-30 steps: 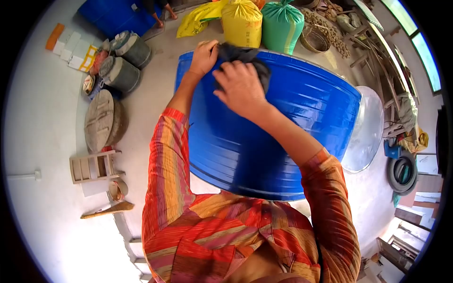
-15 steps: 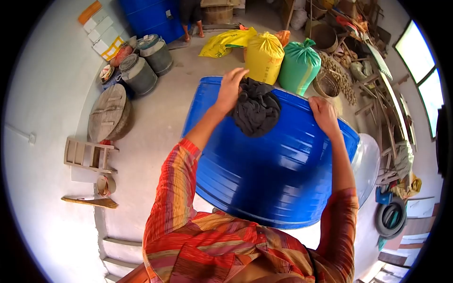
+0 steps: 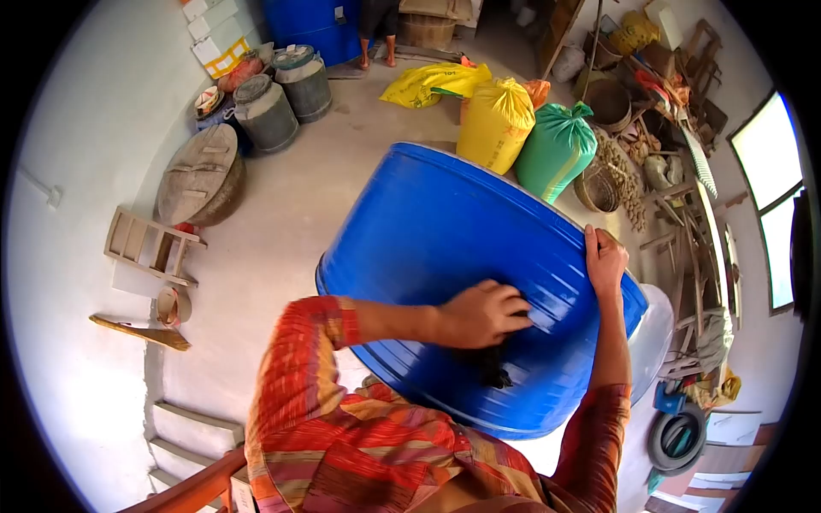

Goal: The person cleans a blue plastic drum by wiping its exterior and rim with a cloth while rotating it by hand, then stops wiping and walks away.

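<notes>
Barrel [image 3: 436, 231], big, blue and glossy, spread right across the front of the person, just this side of the yellow sack [image 3: 494, 128]: bulky by the look of it, stiff, likely slick along the curved wall, best taken by the rim [image 3: 556, 214]. And right there, right grip [image 3: 605, 261], fingers curled over that edge; lower down, left grip [image 3: 483, 316], loosely bunched over dark cloth [image 3: 493, 368], probably soft, light, best gathered under the palm.

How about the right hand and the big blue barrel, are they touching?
Touching: the head view shows the right hand hooked over the far edge of the blue barrel.
</notes>
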Available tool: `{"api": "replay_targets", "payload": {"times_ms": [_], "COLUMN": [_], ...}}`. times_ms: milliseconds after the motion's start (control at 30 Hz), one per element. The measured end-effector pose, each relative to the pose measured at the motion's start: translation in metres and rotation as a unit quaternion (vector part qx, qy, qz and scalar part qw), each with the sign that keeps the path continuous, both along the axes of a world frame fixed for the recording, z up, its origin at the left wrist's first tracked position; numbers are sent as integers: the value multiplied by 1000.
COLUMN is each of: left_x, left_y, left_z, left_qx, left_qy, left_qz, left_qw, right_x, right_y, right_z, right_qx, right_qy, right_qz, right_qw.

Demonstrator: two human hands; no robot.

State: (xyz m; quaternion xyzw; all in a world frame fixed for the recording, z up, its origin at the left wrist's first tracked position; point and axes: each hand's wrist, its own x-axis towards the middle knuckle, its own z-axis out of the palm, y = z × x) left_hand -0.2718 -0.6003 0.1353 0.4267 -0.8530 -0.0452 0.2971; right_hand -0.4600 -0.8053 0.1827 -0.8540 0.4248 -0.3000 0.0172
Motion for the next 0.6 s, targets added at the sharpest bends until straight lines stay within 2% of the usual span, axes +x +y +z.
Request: {"api": "replay_targets", "payload": {"times_ms": [33,100,167,200,233,267,300,367,400,433,467,500,533,600], "left_x": [20,86,146,174,203,231,234,228,220,184,154,133,97,45], "left_y": [0,-25,-43,-55,-72,-92,-98,-115,-123,-104,-91,-85,-81,-57], "left_z": [-2,-10,-29,-43,-74,-108,-117,-126,-142,-86,-51,-30,-40,-4], "left_qx": [24,-51,-132,-70,-27,-34,-39,141,50,52,83,88,-36,-99], "left_qy": [-1,36,105,212,306,264,268,380,361,394,428,325,223,182], "left_qz": [-17,65,267,362,452,537,536,583,539,477,424,361,355,191], "left_qw": [1000,996,949,905,838,800,799,704,759,784,794,870,907,959], "right_x": [-3,-13,-24,-28,-32,-38,-42,-49,-63,-62,-59,-57,-31,-1], "right_y": [0,-1,-10,-10,-12,-14,-13,-12,-20,-23,-24,-21,-6,-9], "right_z": [2,0,-4,-4,-5,-7,-8,-10,-13,-9,-4,-1,21,29], "right_qx": [1,-2,-4,-10,-15,2,18,-11,18,16,8,7,12,65], "right_qy": [-10,-20,-27,-39,-40,-43,-45,-44,-1,5,18,33,64,79], "right_qz": [-3,-10,-19,-23,-17,-25,-36,-50,-73,-69,-56,-39,-8,-6], "right_qw": [1000,1000,999,999,999,999,998,998,997,997,998,999,998,995]}}
